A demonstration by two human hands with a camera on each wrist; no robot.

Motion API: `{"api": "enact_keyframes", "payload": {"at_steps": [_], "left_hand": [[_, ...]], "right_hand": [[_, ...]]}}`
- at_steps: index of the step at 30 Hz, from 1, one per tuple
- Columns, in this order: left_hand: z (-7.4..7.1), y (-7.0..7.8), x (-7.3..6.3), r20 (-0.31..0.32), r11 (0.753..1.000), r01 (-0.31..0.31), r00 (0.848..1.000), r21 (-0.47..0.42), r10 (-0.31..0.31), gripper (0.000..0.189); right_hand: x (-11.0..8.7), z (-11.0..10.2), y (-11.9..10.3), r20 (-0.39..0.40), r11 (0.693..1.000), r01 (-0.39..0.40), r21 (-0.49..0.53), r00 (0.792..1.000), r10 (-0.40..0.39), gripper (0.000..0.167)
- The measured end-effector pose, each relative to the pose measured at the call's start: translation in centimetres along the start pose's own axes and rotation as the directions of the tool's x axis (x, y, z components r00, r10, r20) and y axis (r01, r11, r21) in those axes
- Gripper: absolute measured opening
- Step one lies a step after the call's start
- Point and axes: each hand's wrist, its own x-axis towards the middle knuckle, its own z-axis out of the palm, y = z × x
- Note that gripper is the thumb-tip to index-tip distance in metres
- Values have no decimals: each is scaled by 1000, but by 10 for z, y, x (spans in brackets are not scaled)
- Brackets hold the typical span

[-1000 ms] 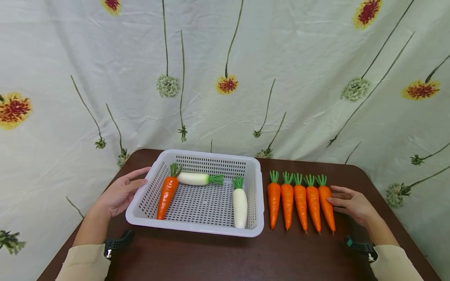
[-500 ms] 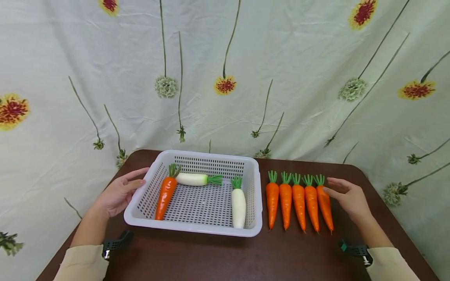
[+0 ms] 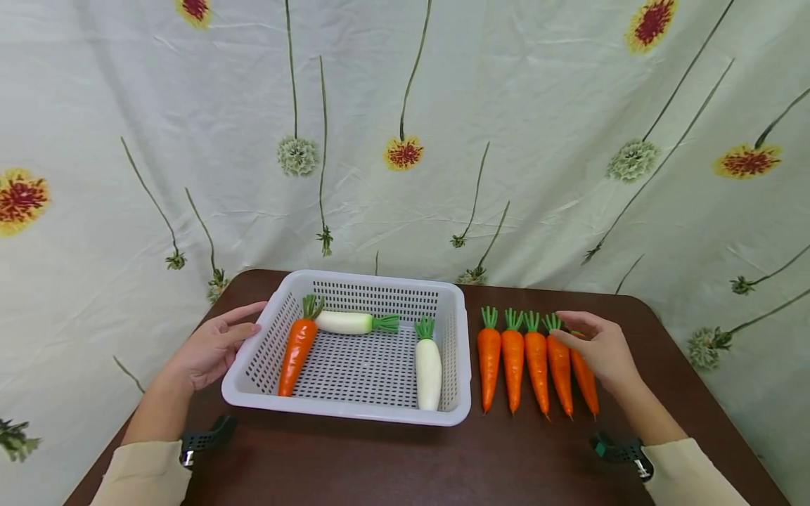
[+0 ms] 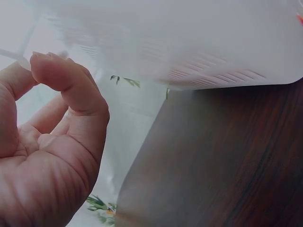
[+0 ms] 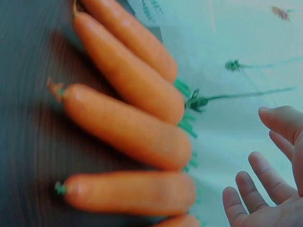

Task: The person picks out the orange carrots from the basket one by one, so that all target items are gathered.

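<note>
My left hand [image 3: 207, 351] grips the left rim of a white perforated plastic basket [image 3: 348, 414], thumb at the edge. Inside lie an orange carrot [image 3: 297, 355] on the left, a white radish [image 3: 344, 322] along the back and another white radish [image 3: 429, 376] upright to the view on the right. To the basket's right, several carrots [image 3: 512, 369] lie side by side, green tops away from me. My right hand [image 3: 604, 351] is over the tops of the two rightmost ones, fingers spread and holding nothing. It partly hides the last carrot [image 3: 584, 386]. In the right wrist view, the fingers [image 5: 258, 165] appear apart from the carrots.
Everything rests on a dark brown wooden table [image 3: 392, 467] with rounded far corners. Behind it hangs a pale cloth [image 3: 557, 140] printed with flowers. A band with a small device [image 3: 616, 450] sits on each wrist.
My right hand has moved left from beside the rightmost carrot to above the tops of the last two carrots. The left hand stays at the basket's rim.
</note>
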Motion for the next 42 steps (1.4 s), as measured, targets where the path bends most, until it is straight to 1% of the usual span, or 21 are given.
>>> {"api": "enact_keyframes", "payload": {"at_steps": [5, 11, 16, 23, 27, 30, 37, 42], "left_hand": [[0, 1, 0, 6, 1000, 5, 1000, 19, -5, 61], [-1, 3, -1, 17, 1000, -3, 1000, 31, 2, 60], [-1, 5, -3, 21, 999, -7, 1000, 46, 6, 60], [-1, 5, -4, 30, 999, -14, 999, 44, 13, 55], [-2, 3, -3, 33, 1000, -16, 999, 25, 15, 53], [-2, 1, -3, 35, 1000, -23, 999, 12, 23, 53], [-2, 1, -3, 30, 1000, -28, 999, 3, 28, 52], [-1, 2, -2, 38, 999, -28, 999, -25, 29, 48]], "right_hand": [[2, 9, -15, 34, 1000, 24, -1, 999, -24, 48], [2, 21, -31, 92, 998, 37, 56, 995, -42, 45], [3, 30, -40, 122, 996, 63, 64, 990, -70, 43], [8, 42, -57, 188, 990, 52, 128, 979, -76, 43], [10, 48, -71, 219, 985, 74, 153, 970, -107, 40], [13, 53, -81, 248, 980, 77, 185, 961, -122, 39], [20, 68, -102, 308, 977, 54, 207, 944, -117, 43], [22, 77, -116, 357, 972, 50, 230, 925, -132, 44]]}}
